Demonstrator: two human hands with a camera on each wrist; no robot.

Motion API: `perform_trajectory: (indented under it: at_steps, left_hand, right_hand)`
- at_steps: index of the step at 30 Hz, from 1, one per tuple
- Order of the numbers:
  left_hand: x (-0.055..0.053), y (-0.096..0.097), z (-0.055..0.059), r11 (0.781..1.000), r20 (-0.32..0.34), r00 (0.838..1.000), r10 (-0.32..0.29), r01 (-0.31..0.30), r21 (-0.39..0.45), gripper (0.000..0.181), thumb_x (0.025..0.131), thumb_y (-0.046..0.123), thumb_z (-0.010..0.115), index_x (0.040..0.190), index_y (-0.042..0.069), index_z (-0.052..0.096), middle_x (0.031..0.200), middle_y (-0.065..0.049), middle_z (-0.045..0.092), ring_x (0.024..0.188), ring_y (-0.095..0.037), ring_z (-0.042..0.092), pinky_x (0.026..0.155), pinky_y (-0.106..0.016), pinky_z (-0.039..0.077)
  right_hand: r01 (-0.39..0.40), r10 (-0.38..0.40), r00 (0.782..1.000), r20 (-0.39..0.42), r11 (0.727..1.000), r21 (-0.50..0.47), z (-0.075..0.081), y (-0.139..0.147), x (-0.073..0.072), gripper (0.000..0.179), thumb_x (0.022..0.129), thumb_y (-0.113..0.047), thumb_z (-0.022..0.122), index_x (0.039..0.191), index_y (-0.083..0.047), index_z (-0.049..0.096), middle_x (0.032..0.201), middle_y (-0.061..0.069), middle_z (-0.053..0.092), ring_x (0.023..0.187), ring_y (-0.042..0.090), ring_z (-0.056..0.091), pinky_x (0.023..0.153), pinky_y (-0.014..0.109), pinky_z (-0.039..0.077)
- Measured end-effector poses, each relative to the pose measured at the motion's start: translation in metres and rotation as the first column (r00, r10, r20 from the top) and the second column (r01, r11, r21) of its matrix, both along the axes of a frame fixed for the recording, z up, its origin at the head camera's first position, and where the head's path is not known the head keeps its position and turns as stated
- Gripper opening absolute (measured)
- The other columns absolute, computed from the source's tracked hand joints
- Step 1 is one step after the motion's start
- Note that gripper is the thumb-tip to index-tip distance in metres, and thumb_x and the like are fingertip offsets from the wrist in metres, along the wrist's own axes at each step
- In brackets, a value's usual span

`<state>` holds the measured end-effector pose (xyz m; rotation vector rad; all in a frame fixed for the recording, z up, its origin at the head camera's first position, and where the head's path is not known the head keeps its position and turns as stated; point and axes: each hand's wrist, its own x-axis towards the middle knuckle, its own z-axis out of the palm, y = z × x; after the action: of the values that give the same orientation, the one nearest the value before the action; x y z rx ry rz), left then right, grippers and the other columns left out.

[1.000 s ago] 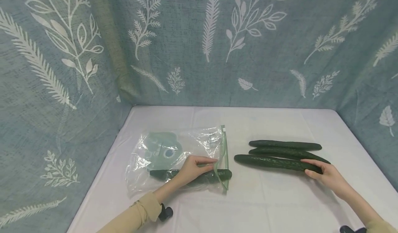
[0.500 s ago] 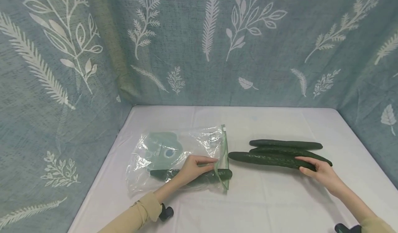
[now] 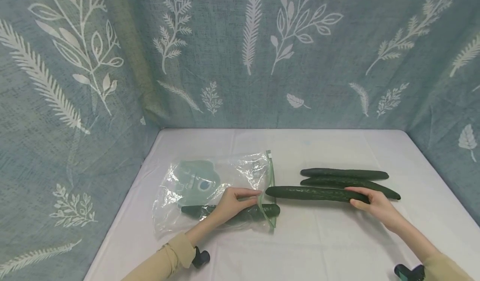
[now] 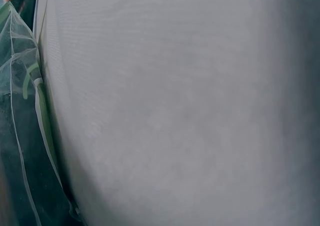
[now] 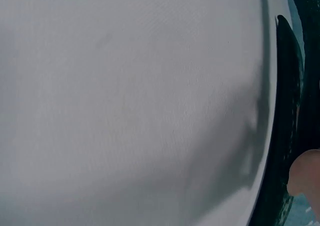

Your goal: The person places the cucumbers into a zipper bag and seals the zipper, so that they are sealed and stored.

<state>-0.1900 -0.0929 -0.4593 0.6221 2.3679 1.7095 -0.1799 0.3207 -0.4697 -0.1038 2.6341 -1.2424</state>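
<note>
My left hand (image 3: 234, 206) pinches the green-edged mouth of a clear zip bag (image 3: 240, 170) lying on the table. Inside that bag is one cucumber (image 3: 271, 210), its right end reaching the opening and its middle partly behind my hand. With thumb and fingers my right hand (image 3: 376, 208) grips the right end of a second cucumber (image 3: 311, 193), whose left tip is at the bag's mouth. Behind it lie two more cucumbers, a far one (image 3: 343, 173) and a nearer one (image 3: 337, 182). The right wrist view shows a fingertip (image 5: 305, 173) against a dark cucumber.
A white cloth (image 3: 300, 247) covers the table. Blue-green curtains (image 3: 225, 64) with white leaf prints stand behind it and at both sides. The bag carries a pale green print (image 3: 196, 177).
My right hand has drawn its cucumber leftward, away from the two behind it, until its tip reaches the bag's mouth. My left hand has stayed on the bag's edge.
</note>
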Motion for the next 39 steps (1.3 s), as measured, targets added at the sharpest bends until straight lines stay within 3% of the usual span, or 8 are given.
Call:
perform_trajectory:
  at_steps: [9,25,35,39]
  left_hand:
    - [-0.002,-0.001,-0.001,1.0,0.017,1.0,-0.014,0.014,0.005,0.027,0.083,0.008,0.07,0.109,0.001,0.069,0.112,-0.014,0.069,0.112,-0.026,0.063,0.093,-0.025,0.053]
    - [-0.005,0.0,-0.008,1.0,0.022,1.0,-0.01,0.009,0.026,0.028,0.082,0.011,0.072,0.109,0.002,0.069,0.111,-0.012,0.07,0.109,-0.022,0.065,0.097,-0.026,0.05]
    - [-0.004,0.001,-0.005,0.998,0.03,1.0,0.003,-0.005,0.062,0.028,0.083,0.008,0.071,0.109,-0.001,0.068,0.11,-0.015,0.069,0.099,0.003,0.064,0.092,-0.021,0.052]
    - [-0.003,0.001,-0.004,0.998,0.033,0.999,0.01,-0.012,0.066,0.028,0.084,0.009,0.07,0.109,0.0,0.068,0.111,-0.015,0.069,0.1,0.003,0.064,0.091,-0.02,0.052]
  right_hand:
    - [-0.035,0.035,0.999,-0.004,0.999,-0.028,-0.004,-0.017,-0.005,0.057,0.09,-0.033,0.064,0.134,-0.001,0.049,0.143,0.03,0.038,0.135,0.054,0.022,0.1,0.072,0.028]
    - [-0.119,0.119,0.987,-0.107,0.993,0.003,-0.009,-0.045,-0.015,0.046,0.09,-0.026,0.065,0.128,-0.003,0.057,0.135,0.026,0.051,0.129,0.05,0.038,0.099,0.065,0.038]
    - [-0.131,0.128,0.988,-0.084,0.991,-0.031,-0.015,-0.073,-0.022,0.044,0.089,-0.029,0.066,0.127,-0.007,0.059,0.135,0.023,0.053,0.13,0.047,0.039,0.102,0.064,0.036]
    - [-0.139,0.135,0.986,-0.096,0.99,-0.036,-0.019,-0.08,-0.026,0.044,0.089,-0.029,0.067,0.126,-0.006,0.06,0.134,0.023,0.054,0.13,0.046,0.041,0.103,0.063,0.037]
